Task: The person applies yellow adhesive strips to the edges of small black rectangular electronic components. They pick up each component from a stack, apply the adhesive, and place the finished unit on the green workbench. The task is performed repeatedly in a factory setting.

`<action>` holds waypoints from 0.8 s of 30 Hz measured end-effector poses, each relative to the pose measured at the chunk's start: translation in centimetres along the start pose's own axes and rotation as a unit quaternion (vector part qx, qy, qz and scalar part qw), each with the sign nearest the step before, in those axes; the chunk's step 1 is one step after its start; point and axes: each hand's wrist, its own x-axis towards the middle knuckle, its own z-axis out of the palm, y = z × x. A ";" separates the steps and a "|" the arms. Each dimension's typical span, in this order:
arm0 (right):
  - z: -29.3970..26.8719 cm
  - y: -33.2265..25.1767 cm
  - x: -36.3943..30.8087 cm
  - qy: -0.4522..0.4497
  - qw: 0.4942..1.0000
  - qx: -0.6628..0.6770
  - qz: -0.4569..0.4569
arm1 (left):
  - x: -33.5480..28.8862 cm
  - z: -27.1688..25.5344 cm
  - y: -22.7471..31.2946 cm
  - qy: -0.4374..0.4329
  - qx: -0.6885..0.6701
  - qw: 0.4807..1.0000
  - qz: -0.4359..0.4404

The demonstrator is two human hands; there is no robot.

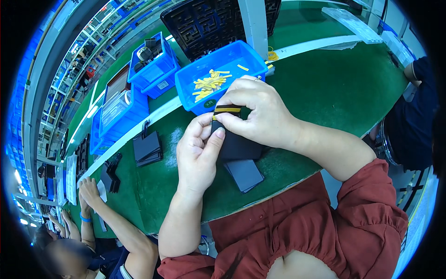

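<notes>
Before me, both hands hold a flat black rectangular piece (pixel 238 143) with a narrow yellow strip (pixel 228 110) across its upper end. My left hand (pixel 199 151) grips its left edge, the thumb pressed on its face near the top. From above, my right hand (pixel 262 111) closes on the top end, thumb and fingers pinching close to the strip. Part of the piece's upper edge is hidden behind the fingers. Below it, a small stack of dark grey flat pieces (pixel 245 176) lies on the green table. Beyond my hands stands a blue bin (pixel 191 100) with many loose yellow strips (pixel 211 83).
More dark flat pieces (pixel 147 149) are stacked at the left, with black folded pieces (pixel 110 176) farther along. Blue crates (pixel 125 104) line the far left. A metal post (pixel 254 23) rises behind the bin. A co-worker's hand (pixel 90 191) is lower left; another person (pixel 413 125) sits right.
</notes>
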 end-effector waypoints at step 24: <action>-0.6 -1.0 0.0 -0.017 0.986 -0.017 -0.167 | 0.4 -1.1 0.1 0.013 -0.071 0.996 0.043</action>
